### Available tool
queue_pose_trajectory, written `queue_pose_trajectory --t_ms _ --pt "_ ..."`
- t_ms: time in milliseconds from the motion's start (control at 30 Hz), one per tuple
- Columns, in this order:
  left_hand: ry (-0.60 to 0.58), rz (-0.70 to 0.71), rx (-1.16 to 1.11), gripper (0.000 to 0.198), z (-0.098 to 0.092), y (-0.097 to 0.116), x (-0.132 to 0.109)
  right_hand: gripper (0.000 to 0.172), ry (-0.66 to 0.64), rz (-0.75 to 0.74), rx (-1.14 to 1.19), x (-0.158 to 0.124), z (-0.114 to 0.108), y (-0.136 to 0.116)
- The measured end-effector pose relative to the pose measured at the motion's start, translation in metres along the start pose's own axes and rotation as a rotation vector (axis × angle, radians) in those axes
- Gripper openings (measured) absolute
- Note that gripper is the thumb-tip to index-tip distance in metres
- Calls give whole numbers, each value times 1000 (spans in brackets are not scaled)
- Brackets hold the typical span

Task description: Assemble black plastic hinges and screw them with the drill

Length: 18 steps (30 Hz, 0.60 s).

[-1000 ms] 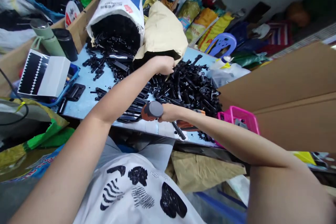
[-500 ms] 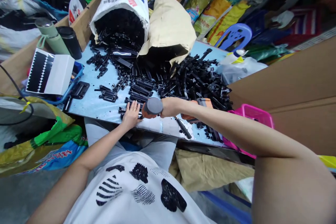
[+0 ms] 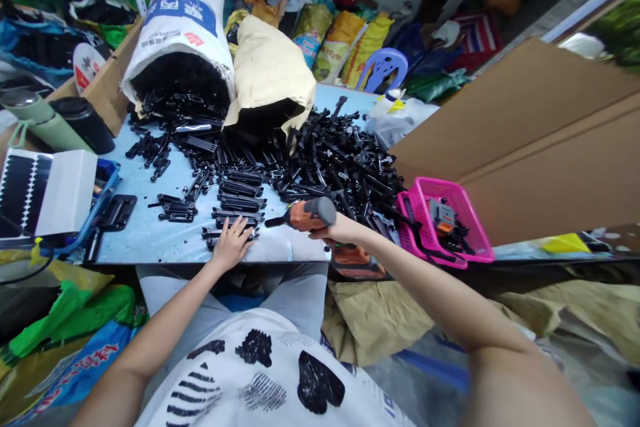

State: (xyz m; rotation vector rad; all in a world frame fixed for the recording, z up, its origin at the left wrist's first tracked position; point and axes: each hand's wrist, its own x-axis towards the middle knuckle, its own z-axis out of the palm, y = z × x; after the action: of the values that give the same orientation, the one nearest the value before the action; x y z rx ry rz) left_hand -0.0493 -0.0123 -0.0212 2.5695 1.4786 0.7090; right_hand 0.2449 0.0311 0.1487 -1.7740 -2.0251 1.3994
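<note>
My left hand (image 3: 231, 244) lies flat, fingers spread, on a row of black plastic parts (image 3: 235, 203) near the front edge of the light blue table (image 3: 145, 233). My right hand (image 3: 334, 230) grips an orange and grey power screwdriver (image 3: 307, 213) with its bit pointing left toward those parts. A large heap of black plastic pieces (image 3: 345, 163) covers the table's middle and right.
A white sack (image 3: 180, 27) and a tan sack (image 3: 267, 70) spill black parts at the back. A pink basket (image 3: 443, 220) stands at the right, cardboard sheets (image 3: 530, 127) beyond it. A white box (image 3: 47, 190), green bottle (image 3: 37, 123) and black flask (image 3: 83, 123) stand left. A person stands far back.
My left hand drew back from the tan sack's mouth to the row of parts at the table's front edge. The screwdriver swung so its bit points left.
</note>
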Motion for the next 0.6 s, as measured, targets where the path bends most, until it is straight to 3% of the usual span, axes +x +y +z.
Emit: queue_pose_trajectory --t_ms 167,333,467,600 --pt "130 -85 -63 26 9 7 1 41 400 136 327 -21 -58 60" --pt "132 -123 -104 24 15 9 4 32 727 252 437 -34 -106 100" --pt "92 -52 -186 24 16 3 9 27 756 413 440 -18 -121 129" --pt "13 20 -222 24 11 -2 16 28 722 492 469 14 -118 143"
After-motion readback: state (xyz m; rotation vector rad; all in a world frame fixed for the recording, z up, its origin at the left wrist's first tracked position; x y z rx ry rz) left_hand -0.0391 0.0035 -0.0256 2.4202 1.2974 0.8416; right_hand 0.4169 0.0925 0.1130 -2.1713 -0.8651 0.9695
